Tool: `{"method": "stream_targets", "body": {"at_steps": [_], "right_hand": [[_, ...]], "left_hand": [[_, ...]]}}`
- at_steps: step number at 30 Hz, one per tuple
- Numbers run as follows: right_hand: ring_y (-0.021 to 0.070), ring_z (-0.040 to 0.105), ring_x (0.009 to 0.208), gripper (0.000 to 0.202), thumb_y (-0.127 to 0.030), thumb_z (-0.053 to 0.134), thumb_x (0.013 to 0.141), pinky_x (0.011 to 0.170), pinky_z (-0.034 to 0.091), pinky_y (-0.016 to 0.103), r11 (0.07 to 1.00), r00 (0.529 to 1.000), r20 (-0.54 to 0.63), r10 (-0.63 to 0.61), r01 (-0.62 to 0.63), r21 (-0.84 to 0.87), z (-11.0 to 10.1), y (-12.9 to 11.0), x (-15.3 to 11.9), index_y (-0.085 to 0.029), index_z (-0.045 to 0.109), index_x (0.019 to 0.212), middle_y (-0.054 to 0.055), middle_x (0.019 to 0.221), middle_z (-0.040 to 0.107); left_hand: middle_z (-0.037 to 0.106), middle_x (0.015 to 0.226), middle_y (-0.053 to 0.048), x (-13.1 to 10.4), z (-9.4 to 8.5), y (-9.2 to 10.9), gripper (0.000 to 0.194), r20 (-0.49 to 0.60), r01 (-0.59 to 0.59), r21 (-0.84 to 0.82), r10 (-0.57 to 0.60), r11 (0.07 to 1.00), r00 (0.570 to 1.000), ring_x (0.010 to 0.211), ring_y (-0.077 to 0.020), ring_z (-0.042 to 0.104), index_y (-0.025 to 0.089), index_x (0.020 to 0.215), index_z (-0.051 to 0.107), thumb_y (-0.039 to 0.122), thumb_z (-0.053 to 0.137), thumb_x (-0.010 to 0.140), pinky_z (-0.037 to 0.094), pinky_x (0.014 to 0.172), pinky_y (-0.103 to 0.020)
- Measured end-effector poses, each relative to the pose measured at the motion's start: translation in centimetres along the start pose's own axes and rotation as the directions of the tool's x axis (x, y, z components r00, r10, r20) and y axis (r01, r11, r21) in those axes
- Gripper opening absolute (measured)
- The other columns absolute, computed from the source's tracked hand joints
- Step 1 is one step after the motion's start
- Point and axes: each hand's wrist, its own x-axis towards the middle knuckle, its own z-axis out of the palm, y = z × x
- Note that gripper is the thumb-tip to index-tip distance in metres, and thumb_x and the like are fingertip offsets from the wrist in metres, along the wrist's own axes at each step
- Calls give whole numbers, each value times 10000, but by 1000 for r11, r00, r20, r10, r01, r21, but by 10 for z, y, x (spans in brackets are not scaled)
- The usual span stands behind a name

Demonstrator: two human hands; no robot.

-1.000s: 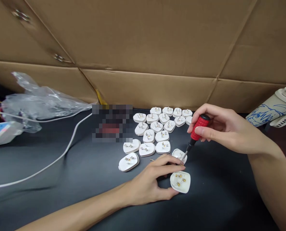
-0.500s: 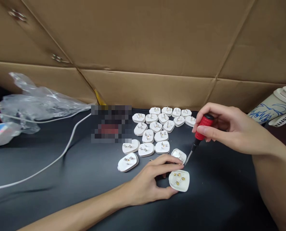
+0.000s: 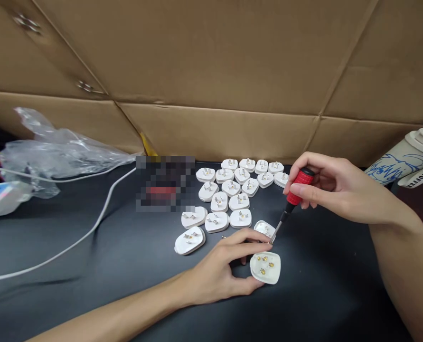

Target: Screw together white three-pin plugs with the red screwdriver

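Note:
My right hand (image 3: 334,190) grips the red handle of a screwdriver (image 3: 298,190) between thumb and fingers. Its metal shaft slants down to the left, the tip beside my left fingertips at the near edge of a white plug part (image 3: 264,230). My left hand (image 3: 229,259) rests on the table, thumb and fingers closed around an open white plug half (image 3: 272,275) with brass fittings inside. Its upper fingers reach across to the other plug part and cover some of it. What the screwdriver tip touches is too small to tell.
Several white plugs (image 3: 230,188) lie prongs up beyond my left hand. A white cable (image 3: 106,204) crosses the left side near a clear plastic bag (image 3: 65,152). Brown cardboard (image 3: 211,71) walls the back. A lidded coffee cup (image 3: 403,154) stands at the right.
The screwdriver has shifted slightly left, its tip now nearer my left fingertips and the far plug part. My left hand stays put with the plug half.

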Motion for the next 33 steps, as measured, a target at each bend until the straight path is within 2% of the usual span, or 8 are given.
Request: {"method": "stream_targets", "body": {"at_steps": [11, 14, 18, 22, 33], "right_hand": [[97, 658, 628, 154, -215, 743, 840, 557, 511, 173, 1000, 999, -31, -6, 6, 14, 0, -5, -1, -215, 593, 870, -23, 795, 706], [102, 664, 647, 152, -208, 743, 835, 565, 519, 178, 1000, 1000, -24, -9, 9, -5, -3, -4, -1, -214, 596, 875, -22, 822, 707], [102, 658, 644, 139, -183, 723, 843, 570, 504, 180, 997, 996, 89, -23, 30, -76, -4, -1, -1, -213, 597, 893, -39, 767, 707], [123, 646, 662, 97, -216, 686, 868, 601, 501, 224, 992, 972, 232, -25, 53, -118, 1, 1, 2, -214, 597, 906, -30, 776, 701], [156, 629, 705, 89, -241, 673, 870, 617, 480, 268, 982, 959, 281, -24, 76, -175, 7, 5, 7, -214, 602, 916, -4, 811, 695]], "left_hand": [[625, 1250, -91, -2, 0, -2, 492, 35, 37, -10, -36, 999, 999, 1149, -242, 623, 237, 1252, 673, 149, 782, 781, 491, 1027, -348], [627, 1185, -86, -2, 0, -2, 468, 27, 41, 2, -41, 999, 999, 1080, -227, 637, 223, 1206, 697, 146, 790, 754, 501, 986, -334], [629, 1063, -71, 0, 0, 0, 430, 67, 45, 18, -46, 999, 997, 944, -203, 647, 209, 1133, 722, 153, 793, 713, 529, 893, -319], [625, 1076, -73, 1, 1, 1, 388, 98, 63, 33, -66, 997, 993, 960, -209, 636, 216, 1112, 726, 185, 772, 728, 533, 903, -325], [621, 1079, -66, 3, 1, 4, 389, 107, 70, 58, -76, 996, 991, 965, -204, 634, 223, 1128, 712, 187, 760, 744, 531, 910, -315]]}}
